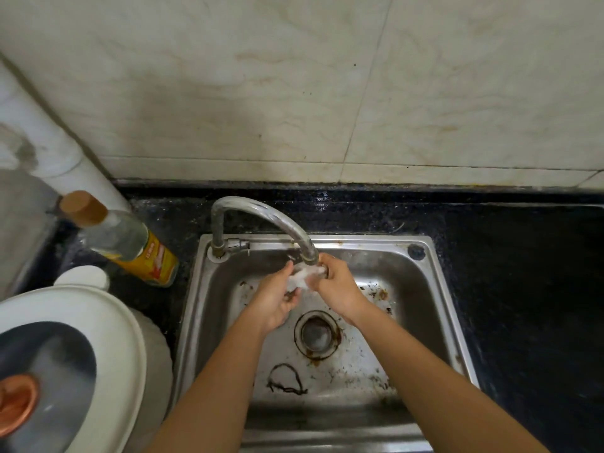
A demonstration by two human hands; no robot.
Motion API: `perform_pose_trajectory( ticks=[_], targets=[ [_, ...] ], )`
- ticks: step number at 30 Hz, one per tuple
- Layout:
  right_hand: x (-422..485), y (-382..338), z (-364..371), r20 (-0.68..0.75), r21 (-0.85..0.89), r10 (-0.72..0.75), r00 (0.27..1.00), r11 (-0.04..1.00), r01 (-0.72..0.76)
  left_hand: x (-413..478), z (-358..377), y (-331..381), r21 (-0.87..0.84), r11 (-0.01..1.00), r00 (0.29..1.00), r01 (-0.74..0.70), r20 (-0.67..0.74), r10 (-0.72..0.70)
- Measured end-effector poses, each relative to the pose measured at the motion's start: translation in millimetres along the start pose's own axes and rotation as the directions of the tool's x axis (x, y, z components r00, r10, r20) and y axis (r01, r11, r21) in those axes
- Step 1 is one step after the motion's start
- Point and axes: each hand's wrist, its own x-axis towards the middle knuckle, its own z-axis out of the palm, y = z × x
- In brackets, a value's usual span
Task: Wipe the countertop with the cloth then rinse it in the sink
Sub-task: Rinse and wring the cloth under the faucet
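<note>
**Rinsing the cloth under the tap**

Judging by where things lie, the wiping part of the task is over and the rinse is in hand. The dark tabletop (523, 273) around the sink (452, 322) shines as if damp near the back edge, which fits a surface that has been wiped, though the view shows only a part of it. What is left, as far as I can judge, is to finish the rinse and squeeze the water out.

The small white cloth (304, 277) is bunched up just below the mouth of the tap (261, 214), over the back of the basin and well above the drain (317, 333). Both hands are close together with the cloth between them. The left hand (277, 299) holds it from the near left side, fingers curled up around it. The right hand (336, 286) pinches its other end from the right, close under the spout. The cloth is blurred, and whether water is running over it is too hard to tell.

The basin floor is stained with rust-coloured specks, and a thin dark loop (287, 380) lies on it toward the near side. On the tabletop to the left stands a clear bottle (130, 243) with a yellow label and a brown cap, and nearer still a white appliance lid (98, 322).
</note>
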Motion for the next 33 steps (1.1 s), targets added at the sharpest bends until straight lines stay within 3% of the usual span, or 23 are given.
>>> perform_pose_trajectory(
  ticks=[3, 5, 8, 14, 16, 19, 22, 25, 29, 31, 33],
  targets=[
    [-6.0, -0.4, 3.1, 0.044, -0.21, -0.134, 0.99, 0.968, 0.14, 2.1, 4.6, 0.8, 0.193, 0.981, 0.997, -0.032, -0.063, 0.045],
    [-7.8, 0.0, 6.1, 0.113, -0.452, -0.222, 0.969, 0.857, 0.249, 2.4, 8.6, -1.9, 0.251, 0.966, 0.995, -0.062, -0.064, 0.08],
    [-8.9, -1.5, 10.0, 0.088, -0.556, -0.171, 0.981, 0.809, 0.19, 1.3, 15.7, -5.9, 0.276, 0.957, 0.988, -0.09, -0.098, 0.122],
    [3.6, -9.2, 26.0, -0.181, -0.285, 0.064, 0.981, 0.952, -0.114, 5.3, 20.4, 3.4, 0.234, 0.961, 0.971, -0.145, -0.155, 0.184],
    [11.5, -13.4, 26.8, -0.174, -0.175, 0.202, 0.964, 0.957, -0.232, 4.9, 18.9, 3.8, 0.291, 0.942, 0.96, -0.167, -0.169, 0.222],
    [20.4, -14.9, 23.1, -0.143, -0.159, 0.342, 0.929, 0.918, -0.363, 4.3, 13.8, -2.8, 0.342, 0.913, 0.957, -0.221, -0.104, 0.271],
    [19.9, -14.5, 13.6, -0.116, 0.09, 0.478, 0.871, 0.878, -0.47, 1.9, 4.4, -4.1, 0.307, 0.925, 0.972, -0.223, 0.004, 0.233],
    [16.4, -13.6, 4.0, 0.009, 0.192, 0.474, 0.881, 0.863, -0.467, 2.5, -10.5, 2.1, 0.22, 0.954, 0.979, -0.203, 0.022, 0.203],
    [10.6, -10.2, 0.2, 0.088, 0.234, 0.42, 0.903, 0.873, -0.428, 12.5, -36.5, 7.4, 0.227, 0.96, 0.97, -0.163, -0.14, 0.198],
    [12.9, -7.6, -0.7, 0.079, 0.251, 0.401, 0.913, 0.878, -0.407, 18.0, -46.9, 9.5, 0.345, 0.921, 0.927, -0.182, -0.253, 0.278],
    [16.2, -6.8, -2.2, 0.102, 0.252, 0.388, 0.916, 0.88, -0.401, 21.7, -54.4, 11.6, 0.578, 0.783, 0.839, -0.229, -0.29, 0.459]
  ],
)
